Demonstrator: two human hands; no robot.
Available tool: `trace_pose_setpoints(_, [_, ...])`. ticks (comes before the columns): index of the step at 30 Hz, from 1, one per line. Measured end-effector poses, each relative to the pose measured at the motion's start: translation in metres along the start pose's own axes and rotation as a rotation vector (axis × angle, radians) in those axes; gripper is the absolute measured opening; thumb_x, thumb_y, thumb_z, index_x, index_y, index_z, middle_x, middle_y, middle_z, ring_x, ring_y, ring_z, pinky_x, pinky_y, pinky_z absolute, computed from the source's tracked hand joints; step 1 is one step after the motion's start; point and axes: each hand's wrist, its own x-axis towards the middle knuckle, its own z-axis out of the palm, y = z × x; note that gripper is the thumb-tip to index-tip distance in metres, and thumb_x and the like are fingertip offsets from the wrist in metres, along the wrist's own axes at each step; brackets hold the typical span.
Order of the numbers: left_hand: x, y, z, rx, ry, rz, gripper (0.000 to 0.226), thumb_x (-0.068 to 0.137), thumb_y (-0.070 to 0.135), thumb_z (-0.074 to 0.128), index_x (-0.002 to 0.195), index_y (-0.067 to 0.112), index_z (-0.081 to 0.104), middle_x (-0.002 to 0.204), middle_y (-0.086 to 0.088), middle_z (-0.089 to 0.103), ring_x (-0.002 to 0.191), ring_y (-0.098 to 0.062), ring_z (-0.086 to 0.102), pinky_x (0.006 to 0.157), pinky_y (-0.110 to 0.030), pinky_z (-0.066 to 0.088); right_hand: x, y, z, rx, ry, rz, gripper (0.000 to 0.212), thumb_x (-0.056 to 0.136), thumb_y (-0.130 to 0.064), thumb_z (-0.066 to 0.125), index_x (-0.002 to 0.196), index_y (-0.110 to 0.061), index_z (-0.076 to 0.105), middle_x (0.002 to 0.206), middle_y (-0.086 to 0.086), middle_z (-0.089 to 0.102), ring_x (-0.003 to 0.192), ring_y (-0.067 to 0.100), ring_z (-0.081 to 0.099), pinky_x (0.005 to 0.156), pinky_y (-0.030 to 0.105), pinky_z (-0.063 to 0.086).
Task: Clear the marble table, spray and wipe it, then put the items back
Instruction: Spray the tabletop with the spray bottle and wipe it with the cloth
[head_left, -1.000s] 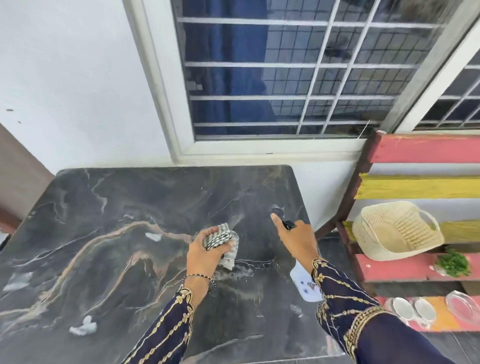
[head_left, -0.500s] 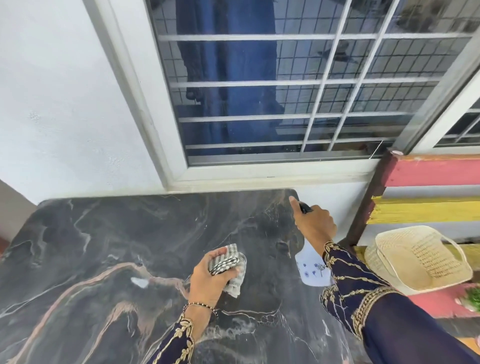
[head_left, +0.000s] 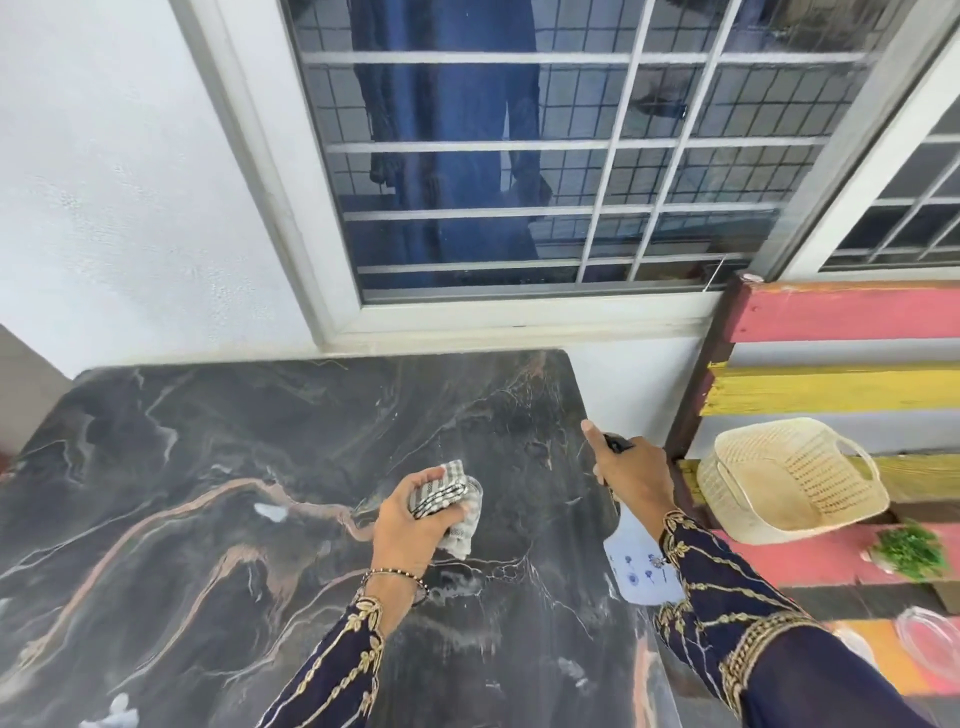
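Since half a second ago, little change: my left hand (head_left: 410, 525) still bunches the checked cloth (head_left: 447, 506) over the marble table (head_left: 171, 467). My right hand (head_left: 631, 470) wraps the spray bottle (head_left: 641, 569) at the table's right edge, hiding its head; nozzle points far, body near.

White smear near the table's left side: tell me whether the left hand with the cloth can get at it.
Probably yes. The left hand holds the cloth over the marble table, and only bare marble lies between it and the white smear.
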Motion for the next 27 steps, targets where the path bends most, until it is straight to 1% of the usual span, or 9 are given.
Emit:
trace_pose_setpoints(3, [-0.03, -0.004, -0.004, -0.02, 0.034, 0.0, 0.044, 0.065, 0.002, 0.082, 0.1, 0.023, 0.066, 0.093, -0.001, 0.072, 0.084, -0.017, 0.066, 0.081, -0.037, 0.056, -0.038, 0.022, -0.011, 0.031, 0.004, 0.006, 0.083, 0.072, -0.092, 0.047, 0.062, -0.012, 0.071, 0.057, 0.0, 0.072, 0.058, 0.02, 0.072, 0.071, 0.037, 0.061])
trace_pose_setpoints(6, [-0.063, -0.008, -0.011, -0.004, 0.05, 0.01, 0.045, 0.064, 0.005, 0.083, 0.102, 0.023, 0.066, 0.094, -0.001, 0.07, 0.085, -0.019, 0.065, 0.084, -0.041, 0.055, -0.068, 0.055, -0.014, -0.038, -0.021, 0.011, 0.102, 0.055, -0.106, 0.037, 0.077, -0.013, 0.071, 0.075, 0.004, 0.075, 0.071, 0.027, 0.074, 0.077, 0.044, 0.061])
trace_pose_setpoints(10, [-0.099, -0.016, -0.022, -0.009, 0.084, 0.048, 0.048, 0.065, 0.003, 0.083, 0.108, 0.015, 0.066, 0.097, -0.005, 0.07, 0.084, -0.016, 0.063, 0.077, -0.029, 0.053, -0.109, 0.086, -0.026, -0.084, -0.059, -0.011, 0.096, 0.054, -0.106, 0.038, 0.07, -0.017, 0.069, 0.079, 0.003, 0.076, 0.075, 0.03, 0.074, 0.079, 0.044, 0.061])
trace_pose_setpoints(13, [-0.126, -0.02, -0.03, -0.002, 0.079, 0.062, 0.047, 0.067, -0.003, 0.081, 0.109, 0.011, 0.065, 0.089, 0.009, 0.064, 0.077, -0.01, 0.06, 0.071, -0.022, 0.051, -0.138, 0.104, -0.034, -0.105, -0.07, -0.034, 0.099, 0.052, -0.107, 0.038, 0.072, -0.015, 0.07, 0.077, 0.002, 0.075, 0.075, 0.028, 0.074, 0.081, 0.043, 0.06])
trace_pose_setpoints(15, [-0.141, -0.024, -0.034, -0.002, 0.073, 0.056, 0.049, 0.066, -0.007, 0.079, 0.108, 0.014, 0.063, 0.087, 0.017, 0.06, 0.076, -0.007, 0.059, 0.07, -0.02, 0.051, -0.156, 0.114, -0.039, -0.108, -0.083, -0.031, 0.1, 0.052, -0.107, 0.038, 0.072, -0.014, 0.069, 0.073, 0.001, 0.074, 0.072, 0.025, 0.073, 0.081, 0.043, 0.06])
trace_pose_setpoints(18, [-0.159, -0.033, -0.04, -0.024, 0.073, 0.044, 0.055, 0.063, -0.009, 0.08, 0.106, 0.019, 0.061, 0.093, 0.0, 0.065, 0.082, -0.016, 0.06, 0.079, -0.034, 0.053, -0.194, 0.114, -0.052, -0.169, -0.117, -0.046, 0.09, 0.061, -0.1, 0.046, 0.079, -0.014, 0.064, 0.079, 0.0, 0.072, 0.079, 0.026, 0.073, 0.085, 0.042, 0.058])
trace_pose_setpoints(22, [-0.176, -0.039, -0.041, -0.041, 0.095, 0.036, 0.052, 0.063, -0.007, 0.081, 0.102, 0.021, 0.061, 0.097, -0.005, 0.065, 0.085, -0.017, 0.06, 0.082, -0.034, 0.052, -0.226, 0.123, -0.058, -0.249, -0.146, -0.071, 0.07, 0.079, -0.082, 0.054, 0.09, -0.013, 0.057, 0.102, 0.009, 0.068, 0.103, 0.035, 0.067, 0.094, 0.042, 0.052])
trace_pose_setpoints(24, [-0.182, -0.041, -0.042, -0.048, 0.098, 0.032, 0.05, 0.063, -0.004, 0.081, 0.102, 0.021, 0.062, 0.099, -0.006, 0.067, 0.086, -0.017, 0.061, 0.082, -0.034, 0.053, -0.235, 0.127, -0.059, -0.241, -0.159, -0.078, 0.069, 0.078, -0.082, 0.055, 0.086, -0.013, 0.057, 0.105, 0.01, 0.069, 0.102, 0.035, 0.068, 0.094, 0.042, 0.052])
trace_pose_setpoints(27, [-0.189, -0.045, -0.04, -0.038, 0.105, 0.022, 0.047, 0.066, 0.003, 0.081, 0.108, 0.017, 0.065, 0.101, -0.007, 0.067, 0.087, -0.017, 0.061, 0.076, -0.031, 0.054, -0.243, 0.129, -0.058, -0.182, -0.193, -0.086, 0.071, 0.071, -0.09, 0.054, 0.072, -0.018, 0.055, 0.087, 0.005, 0.07, 0.087, 0.031, 0.071, 0.087, 0.042, 0.056])
